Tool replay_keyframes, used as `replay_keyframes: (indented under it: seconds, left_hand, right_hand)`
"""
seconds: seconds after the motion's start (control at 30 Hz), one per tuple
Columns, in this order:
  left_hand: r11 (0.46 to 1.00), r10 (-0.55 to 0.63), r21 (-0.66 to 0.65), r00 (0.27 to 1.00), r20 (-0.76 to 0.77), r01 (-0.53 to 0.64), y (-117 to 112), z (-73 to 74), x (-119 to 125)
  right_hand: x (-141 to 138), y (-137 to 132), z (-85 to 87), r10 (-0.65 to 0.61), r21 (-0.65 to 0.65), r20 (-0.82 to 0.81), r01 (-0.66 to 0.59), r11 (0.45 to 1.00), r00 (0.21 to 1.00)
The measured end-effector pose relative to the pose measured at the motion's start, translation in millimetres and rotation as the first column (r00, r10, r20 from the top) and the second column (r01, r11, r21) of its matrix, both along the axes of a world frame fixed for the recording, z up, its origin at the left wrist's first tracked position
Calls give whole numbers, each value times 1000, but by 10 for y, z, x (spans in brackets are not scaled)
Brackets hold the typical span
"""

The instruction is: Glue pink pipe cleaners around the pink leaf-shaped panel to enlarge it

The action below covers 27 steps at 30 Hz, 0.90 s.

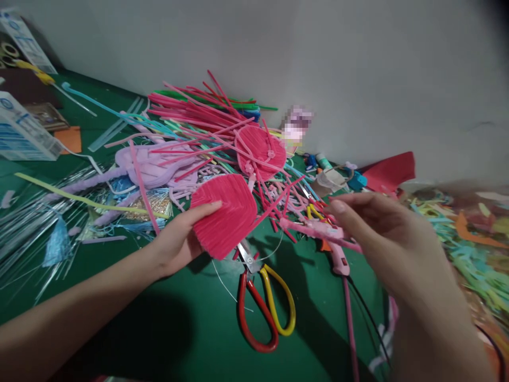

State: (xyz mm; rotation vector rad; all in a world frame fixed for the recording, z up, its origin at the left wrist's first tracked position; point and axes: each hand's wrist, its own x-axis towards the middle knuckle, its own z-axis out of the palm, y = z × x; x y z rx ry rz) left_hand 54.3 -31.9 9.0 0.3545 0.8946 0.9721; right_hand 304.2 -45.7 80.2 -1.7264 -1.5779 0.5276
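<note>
1. the left hand [178, 241] grips the red pad [225, 217], thumb flat on its ribbed face and the other fingers behind it.
2. the pad is held up near the middle of the view, above the green table [167, 329], its lower edge in front of the scissors' blades.
3. the right hand [382, 228] is raised at the right, fingers bent, thumb and forefinger tips near each other; i cannot tell whether they pinch anything.
4. the pink glue gun [314, 229] lies just beyond the right hand, its nozzle pointing left towards the pad, its cord running down towards the near edge.
5. the scissors [249, 261] lie below the pad, one handle red, the other yellow.
6. a red disc [260, 151] lies beyond the pad, next to a heap of red and pink stems [191, 114].
7. left of these lies a lilac braid [149, 164], with a blue tassel [58, 241] nearer the left edge.
8. a carton [24, 132] stands at the far left; coloured scraps [465, 239] pile up at the right.
</note>
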Motion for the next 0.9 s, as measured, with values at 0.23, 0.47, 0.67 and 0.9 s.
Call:
replay_keyframes:
  seconds: [0.23, 0.47, 0.67, 0.9]
  left_hand:
    - [999, 40, -7, 998, -47, -41, 57, 61, -6]
    - [990, -99, -107, 995, -32, 95, 53, 30, -1]
    - [958, -274, -103, 961, -47, 268, 24, -99, -10]
    - [956, -294, -5, 953, -68, 295, 9, -120, 6]
  right_hand:
    - [402, -456, 78, 196, -290, 63, -170, 942, 979]
    - [192, -778, -608, 109, -378, -625, -422, 824, 773]
    - [-209, -816, -868, -57, -374, -822, -462, 804, 567]
    - [-437, -736, -779, -211, -448, -837, -412, 794, 504]
